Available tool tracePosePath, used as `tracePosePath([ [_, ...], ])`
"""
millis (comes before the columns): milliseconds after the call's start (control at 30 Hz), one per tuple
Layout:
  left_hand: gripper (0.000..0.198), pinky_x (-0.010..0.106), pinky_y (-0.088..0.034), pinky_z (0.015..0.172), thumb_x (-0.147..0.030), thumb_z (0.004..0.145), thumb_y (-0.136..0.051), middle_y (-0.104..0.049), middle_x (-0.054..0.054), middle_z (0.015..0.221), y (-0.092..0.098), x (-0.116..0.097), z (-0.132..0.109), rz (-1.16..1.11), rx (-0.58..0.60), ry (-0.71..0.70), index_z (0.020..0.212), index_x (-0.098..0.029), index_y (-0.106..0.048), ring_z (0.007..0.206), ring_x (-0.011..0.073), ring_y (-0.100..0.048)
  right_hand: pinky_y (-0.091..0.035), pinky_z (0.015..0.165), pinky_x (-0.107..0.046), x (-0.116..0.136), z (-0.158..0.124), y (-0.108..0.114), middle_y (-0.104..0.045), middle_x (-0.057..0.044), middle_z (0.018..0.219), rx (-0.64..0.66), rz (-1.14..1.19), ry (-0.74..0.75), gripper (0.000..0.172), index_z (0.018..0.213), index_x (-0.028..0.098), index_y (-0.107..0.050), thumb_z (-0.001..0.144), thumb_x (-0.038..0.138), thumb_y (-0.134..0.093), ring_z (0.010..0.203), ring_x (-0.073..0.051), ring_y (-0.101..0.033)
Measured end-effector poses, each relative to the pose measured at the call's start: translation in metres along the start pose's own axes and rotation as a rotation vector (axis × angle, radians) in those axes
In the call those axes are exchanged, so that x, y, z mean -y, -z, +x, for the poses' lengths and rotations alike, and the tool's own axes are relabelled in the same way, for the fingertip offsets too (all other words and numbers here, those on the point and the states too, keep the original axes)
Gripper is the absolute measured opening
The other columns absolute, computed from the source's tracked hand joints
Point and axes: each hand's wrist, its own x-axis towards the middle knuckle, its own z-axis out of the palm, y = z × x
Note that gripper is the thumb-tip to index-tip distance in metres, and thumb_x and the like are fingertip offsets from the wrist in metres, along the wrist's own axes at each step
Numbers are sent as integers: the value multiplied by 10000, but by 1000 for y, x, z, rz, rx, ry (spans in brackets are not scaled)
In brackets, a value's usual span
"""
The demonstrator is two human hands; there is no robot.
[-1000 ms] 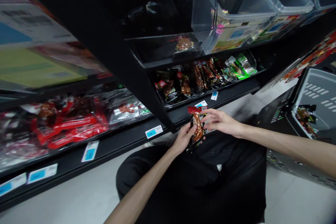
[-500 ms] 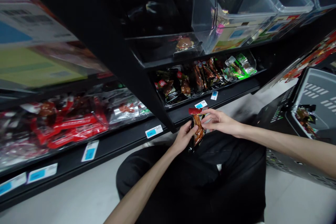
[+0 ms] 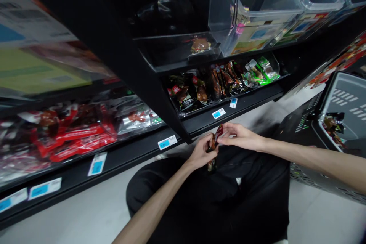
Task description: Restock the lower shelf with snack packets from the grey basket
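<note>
A small glossy snack packet (image 3: 212,164) with a brown picture and a red top is between my two hands, above my lap. My left hand (image 3: 201,151) is closed around its middle, so most of the front is covered. My right hand (image 3: 236,136) pinches the red top end between thumb and fingers. The packet is turned partly edge-on. Just beyond my hands, similar dark packets (image 3: 201,93) lie in a clear tray on the low shelf.
A grey shopping basket (image 3: 328,137) with a few packets inside stands at my right. Red packets (image 3: 77,141) fill the shelf at left, behind a black ledge with price tags (image 3: 167,142). Clear bins (image 3: 274,17) sit on the upper shelf. A black upright (image 3: 148,84) divides the shelving.
The packet has turned from facing me to partly edge-on. My left fingers have wrapped further round it, and my right hand has shifted slightly down, now pinching the red top.
</note>
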Motion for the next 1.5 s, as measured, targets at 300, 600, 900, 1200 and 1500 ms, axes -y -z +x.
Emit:
tracePosePath([
  [300, 453, 258, -437, 683, -411, 697, -857, -591, 25, 988, -1, 9, 1, 118, -62, -17, 966, -203, -557, 791, 155, -561, -547, 650, -281, -14, 6, 5, -705, -34, 935, -204, 35, -66, 373, 1021, 179, -634, 762, 393, -796, 810, -170, -652],
  [600, 766, 365, -527, 866, -352, 861, -734, -700, 71, 1068, -3, 2, -3, -35, 29, 48, 1476, -253, -287, 925, 217, -678, -541, 687, -287, -4, 5, 6, -734, -50, 991, -220, 34, -25, 302, 1060, 170, -654, 781, 254, -732, 890, -194, -680],
  [900, 583, 396, -531, 926, -422, 876, -701, -730, 63, 1066, 7, -2, 6, -181, 98, 156, 1399, -228, -532, 967, 239, -693, -504, 725, -297, -7, 10, 12, -692, -29, 898, -266, -72, 91, 270, 966, 166, -643, 774, 335, -728, 818, -174, -630],
  [1200, 466, 372, -556, 855, -424, 865, -719, -745, 92, 1052, 9, 0, 6, -90, 211, 143, 1252, -175, -642, 948, 241, -706, -529, 699, -294, -3, 13, 16, -683, -45, 951, -346, -69, 171, 345, 973, 196, -589, 786, 444, -739, 838, -174, -636],
  [1500, 383, 413, -561, 907, -467, 780, -788, -724, 105, 1005, 4, 2, 13, -127, -61, -28, 992, -153, -735, 957, 260, -691, -567, 762, -351, -30, 8, 3, -710, -34, 891, -19, -137, 42, 573, 1076, 180, -645, 683, 546, -845, 779, -185, -674],
])
